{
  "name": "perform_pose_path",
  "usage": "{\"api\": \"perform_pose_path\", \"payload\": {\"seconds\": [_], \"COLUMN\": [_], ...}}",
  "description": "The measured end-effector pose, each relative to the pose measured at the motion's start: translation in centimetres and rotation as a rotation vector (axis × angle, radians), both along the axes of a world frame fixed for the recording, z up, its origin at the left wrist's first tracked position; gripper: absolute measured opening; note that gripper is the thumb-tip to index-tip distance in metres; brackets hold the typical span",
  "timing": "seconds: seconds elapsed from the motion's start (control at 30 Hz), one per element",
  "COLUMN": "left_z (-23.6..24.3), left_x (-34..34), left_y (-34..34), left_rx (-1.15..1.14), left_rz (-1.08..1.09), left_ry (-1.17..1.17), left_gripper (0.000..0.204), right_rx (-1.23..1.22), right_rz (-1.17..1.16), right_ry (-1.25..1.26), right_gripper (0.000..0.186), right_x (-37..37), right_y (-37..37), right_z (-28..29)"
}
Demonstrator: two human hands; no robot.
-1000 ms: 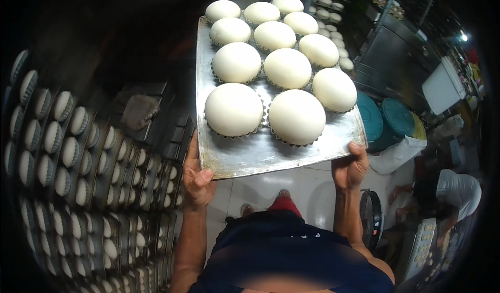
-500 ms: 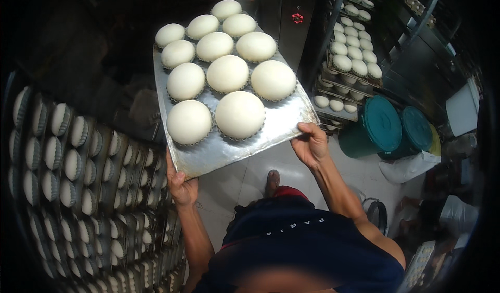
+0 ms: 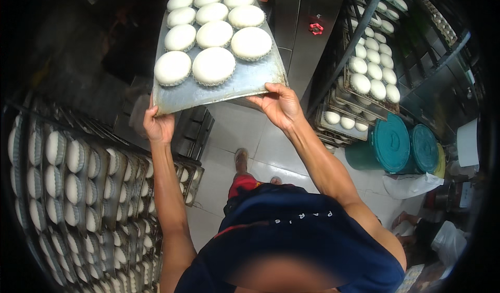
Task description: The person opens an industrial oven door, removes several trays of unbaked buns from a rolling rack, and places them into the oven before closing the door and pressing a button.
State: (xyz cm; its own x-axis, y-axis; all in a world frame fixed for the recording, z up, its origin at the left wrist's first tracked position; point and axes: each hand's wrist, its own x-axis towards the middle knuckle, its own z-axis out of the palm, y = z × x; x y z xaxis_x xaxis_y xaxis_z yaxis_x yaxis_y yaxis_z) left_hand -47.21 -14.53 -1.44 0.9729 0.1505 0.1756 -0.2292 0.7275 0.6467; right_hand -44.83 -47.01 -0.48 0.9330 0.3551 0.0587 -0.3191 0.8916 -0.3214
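Observation:
A metal baking tray (image 3: 245, 84) is held out in front of me at arm's length, gripped by both hands at its near corners. Several smooth white dough buns (image 3: 213, 65) in fluted cups stand in rows on it, with a bare strip of metal along the near edge. My left hand (image 3: 159, 126) is closed on the near left corner, thumb on top. At the near right corner my right hand (image 3: 281, 105) clasps the rim, its thumb also on top; the fingertips beneath are partly hidden.
Racks of bun trays stand at my left (image 3: 73, 189) and far right (image 3: 372, 69). Two lidded teal bins (image 3: 391, 142) and a white bag (image 3: 411, 185) lie to the right. Ahead is a steel panel with a red valve knob (image 3: 316, 28). Another person's arm (image 3: 409, 220) shows at lower right.
The tray has moved farther ahead and slightly left, with my arms stretched out more. Both hands keep hold of it. My body has shifted relative to the racks and floor.

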Motion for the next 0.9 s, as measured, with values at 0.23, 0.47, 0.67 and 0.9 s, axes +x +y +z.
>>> {"api": "perform_pose_path", "payload": {"seconds": [0.23, 0.47, 0.67, 0.9], "left_z": [-0.5, 0.2, 0.6, 1.4], "left_x": [12.4, 23.7, 28.7, 30.8], "left_y": [3.5, 6.4, 6.2, 0.2], "left_rx": [-0.053, -0.007, -0.146, 0.06], "left_rz": [-0.039, -0.289, -0.174, -0.391], "left_ry": [0.134, 0.156, 0.425, 0.472], "left_gripper": [0.059, 0.051, 0.044, 0.039], "right_rx": [0.073, 0.115, 0.183, 0.278], "right_rz": [-0.099, -0.224, -0.337, -0.368], "right_ry": [0.075, 0.167, 0.202, 0.282], "right_gripper": [0.058, 0.053, 0.049, 0.046], "right_x": [7.3, 14.3, 18.7, 25.1], "right_y": [4.0, 7.1, 9.8, 10.4], "right_z": [-0.3, -1.6, -2.4, -3.3]}}
